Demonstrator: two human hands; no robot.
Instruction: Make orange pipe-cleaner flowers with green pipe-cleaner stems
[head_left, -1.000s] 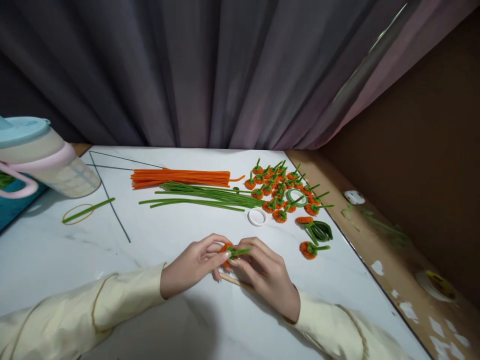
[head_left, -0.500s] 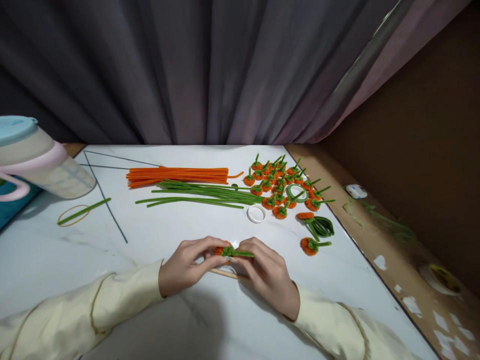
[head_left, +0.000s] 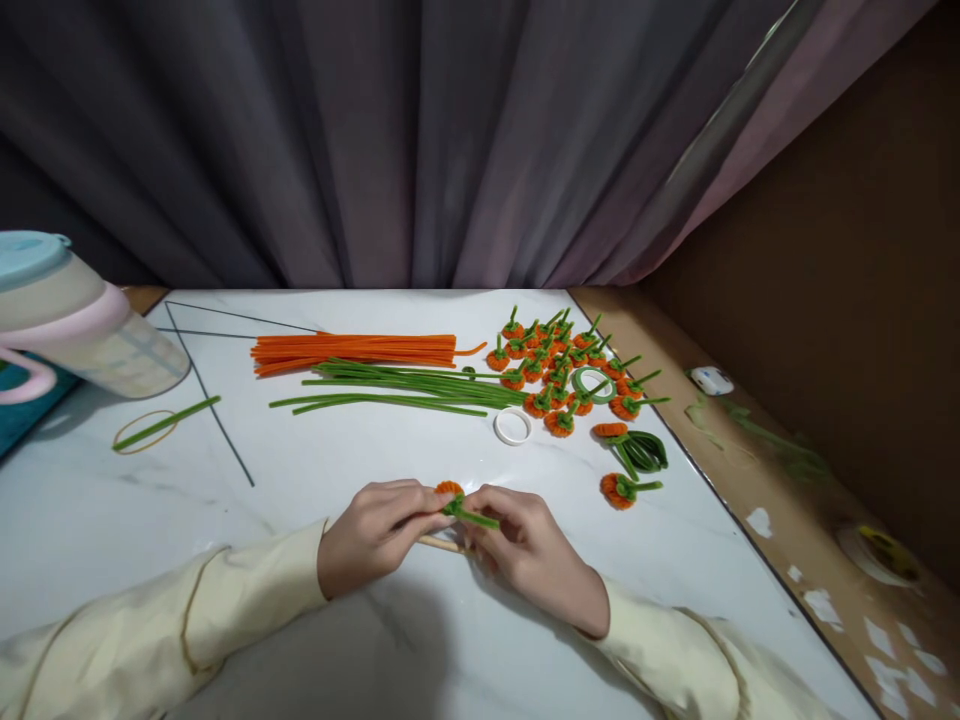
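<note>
My left hand (head_left: 386, 530) pinches a small pipe-cleaner pumpkin (head_left: 450, 488) between thumb and fingers, its ribbed orange body partly covered. A green pipe-cleaner stem (head_left: 478, 518) sticks out of it to the right. My right hand (head_left: 529, 535) is closed, its thumb and forefinger at the green top of the same pumpkin. Below the fingers a thin wooden stick (head_left: 442, 543) shows, partly hidden by both hands; whether the right fingers also touch it I cannot tell.
Orange pipe cleaners (head_left: 356, 350) and green pipe cleaners (head_left: 405, 382) lie beyond my hands. Several finished pumpkins (head_left: 559, 424) cluster at right around a green tape roll (head_left: 595, 385). A white ring (head_left: 513, 426) is near them. A large bottle (head_left: 90, 320) stands at left, near a rubber band (head_left: 146, 432).
The pumpkin has been tilted, its orange side now facing up and away and the stem pointing lower right. My right hand has shifted slightly down and right, its fingers more curled.
</note>
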